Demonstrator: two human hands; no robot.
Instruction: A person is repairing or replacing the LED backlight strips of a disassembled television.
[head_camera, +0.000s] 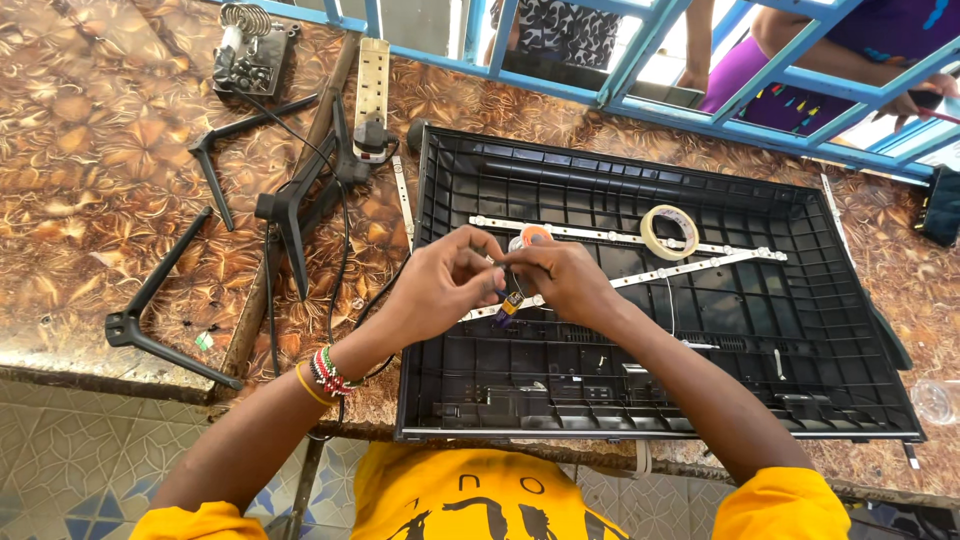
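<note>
Your left hand (440, 285) and right hand (565, 280) meet above the black back cover (700, 330), fingers pinching a small component (512, 303) clear of the LED strips (600, 233), tape roll (669, 231) at 2 o'clock.

The table (90, 180) is glossy brown with a golden leaf-like pattern, and the shell (700, 340) on it is black, ribbed in a grid, crossed by white strips (590, 234). The tape roll (669, 231) is cream; another roll (533, 236) by the hands shows orange, and the power strip (372, 85) is off-white. The window bars (640, 50) are light blue, the stands (160, 320) black, the sleeves (780, 505) yellow, the wrist beads (328, 375) red, white, green and black, and the floor tiles (70, 450) grey with blue stars.
</note>
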